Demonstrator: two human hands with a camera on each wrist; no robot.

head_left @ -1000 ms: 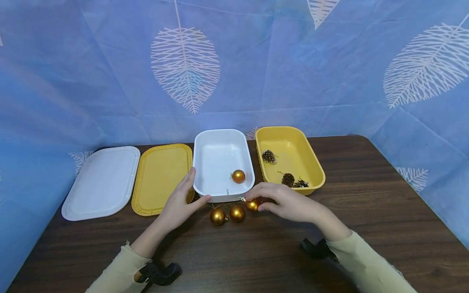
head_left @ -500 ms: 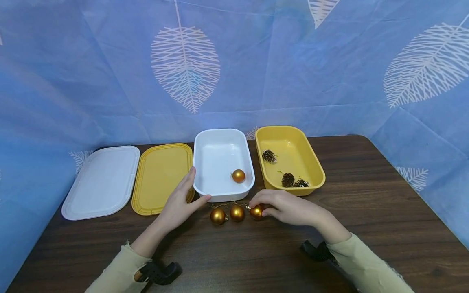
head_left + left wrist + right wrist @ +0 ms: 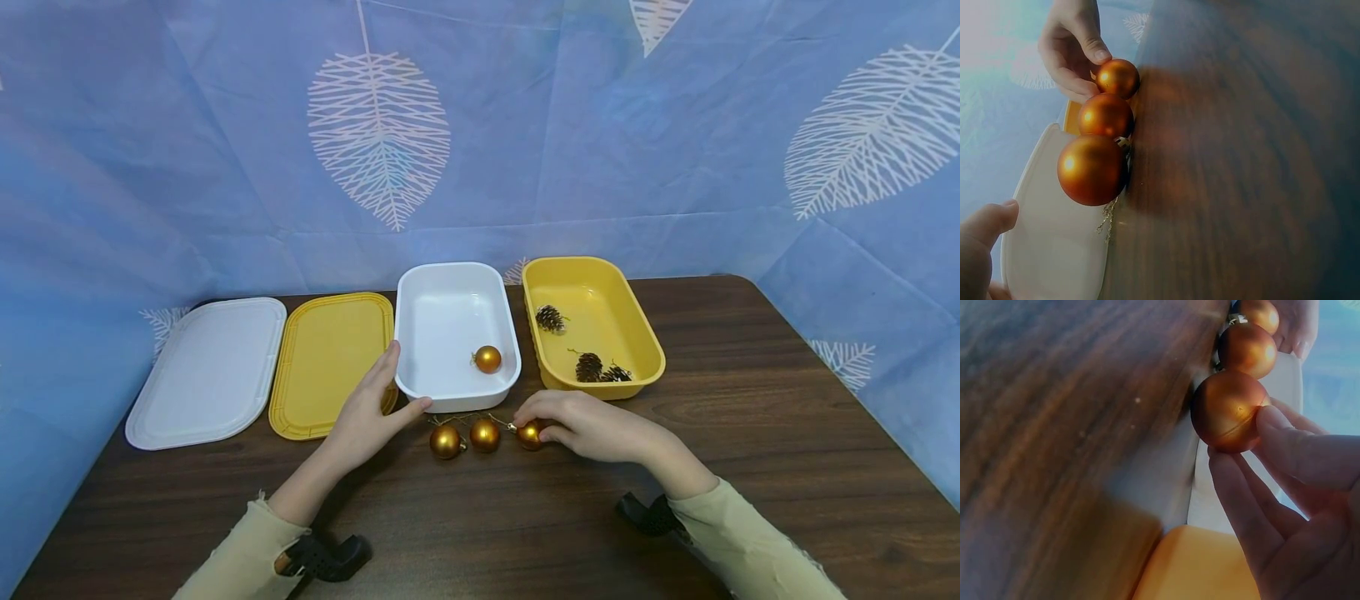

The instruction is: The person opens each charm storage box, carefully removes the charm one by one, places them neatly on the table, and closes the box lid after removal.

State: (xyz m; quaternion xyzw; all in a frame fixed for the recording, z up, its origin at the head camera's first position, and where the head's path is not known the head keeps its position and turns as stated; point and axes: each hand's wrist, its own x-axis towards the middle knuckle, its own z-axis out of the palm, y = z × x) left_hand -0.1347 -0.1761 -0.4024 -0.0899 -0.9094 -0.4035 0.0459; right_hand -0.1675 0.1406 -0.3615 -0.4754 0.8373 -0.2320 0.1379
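Between thumb and fingers, my right hand (image 3: 585,423) pinches a gold Christmas ball (image 3: 1230,411) at the table surface, right of two similar balls. Those are a middle ball (image 3: 484,434) and a left ball (image 3: 447,442), lined up before the white container (image 3: 454,402), gold cords behind them. My left hand (image 3: 367,421) rests against that container's near left corner, fingers extended along its side and thumb at the front wall. Inside the white container lies one more gold ball (image 3: 487,359). The right wrist view shows the thumb and fingertips on the held ball.
A yellow container (image 3: 651,372) with pine cones (image 3: 588,367) in it stands right of the white one. To the left lie a yellow lid (image 3: 330,358) and a white lid (image 3: 210,375). The dark wooden table (image 3: 750,400) backs onto a blue leaf-print cloth (image 3: 525,125).
My right hand has drawn the gold ball down and right from the white container's front corner, into line with the two others. The left hand has stayed in place.
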